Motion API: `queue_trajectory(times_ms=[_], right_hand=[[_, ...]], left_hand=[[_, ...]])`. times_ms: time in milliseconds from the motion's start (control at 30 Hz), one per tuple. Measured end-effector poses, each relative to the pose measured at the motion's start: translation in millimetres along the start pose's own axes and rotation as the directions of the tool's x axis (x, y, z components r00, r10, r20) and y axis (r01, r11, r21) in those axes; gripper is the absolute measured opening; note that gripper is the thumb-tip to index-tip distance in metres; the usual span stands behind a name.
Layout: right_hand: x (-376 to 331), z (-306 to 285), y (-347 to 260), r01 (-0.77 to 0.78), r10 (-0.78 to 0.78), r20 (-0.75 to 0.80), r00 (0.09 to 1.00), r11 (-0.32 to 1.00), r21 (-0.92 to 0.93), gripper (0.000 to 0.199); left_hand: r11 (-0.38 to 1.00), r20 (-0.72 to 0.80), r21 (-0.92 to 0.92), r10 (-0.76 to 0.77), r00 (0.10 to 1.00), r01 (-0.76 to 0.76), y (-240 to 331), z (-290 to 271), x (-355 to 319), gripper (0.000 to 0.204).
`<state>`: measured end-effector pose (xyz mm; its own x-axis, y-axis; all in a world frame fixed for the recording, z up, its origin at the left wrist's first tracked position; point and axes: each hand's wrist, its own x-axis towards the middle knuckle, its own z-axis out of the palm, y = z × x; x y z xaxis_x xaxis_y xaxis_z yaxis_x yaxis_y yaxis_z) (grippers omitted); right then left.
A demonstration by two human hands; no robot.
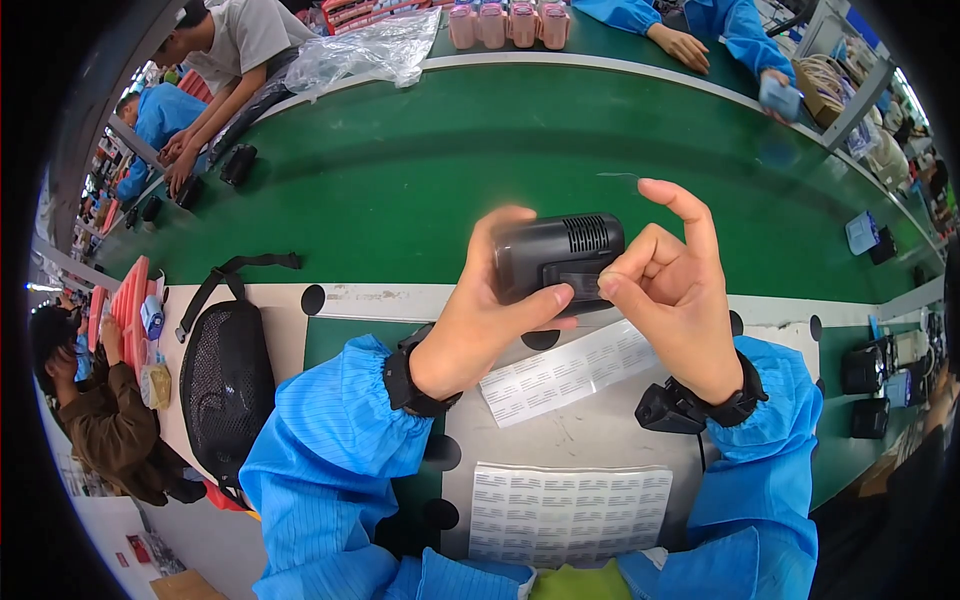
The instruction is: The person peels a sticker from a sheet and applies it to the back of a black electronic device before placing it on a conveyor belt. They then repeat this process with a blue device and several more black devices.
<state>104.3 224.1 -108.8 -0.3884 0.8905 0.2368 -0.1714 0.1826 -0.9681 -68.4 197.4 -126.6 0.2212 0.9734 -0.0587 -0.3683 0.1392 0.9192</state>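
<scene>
Holding black device (pixel 548 248); right hand (pixel 678 285) touching it

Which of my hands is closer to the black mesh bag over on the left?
Left. Your left hand holds the black device, to the right of the black mesh bag; your right hand is farther right, at the device's right end.

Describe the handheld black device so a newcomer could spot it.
Start at the green table, then find the blue sleeves at its near side. The rounded black device is in the left hand. Unlike the dark items on the table, it is held up, vent slots showing.
</scene>
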Motion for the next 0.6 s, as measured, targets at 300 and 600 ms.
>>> queue_trajectory(times_ms=[300,600], right_hand=[[-3.7,2.9,8.1,0.185,-0.203,-0.031,0.979,0.937,-0.297,0.065],[-7.0,7.5,9.6,0.325,-0.4,0.029,0.916,0.698,-0.638,0.066]], left_hand=[[0.998,-0.028,0.051,0.035,0.999,-0.034,-0.2,1.3,2.0,0.056],[0.991,-0.065,0.108,0.084,0.994,-0.077,-4.2,3.9,1.8,0.055]])
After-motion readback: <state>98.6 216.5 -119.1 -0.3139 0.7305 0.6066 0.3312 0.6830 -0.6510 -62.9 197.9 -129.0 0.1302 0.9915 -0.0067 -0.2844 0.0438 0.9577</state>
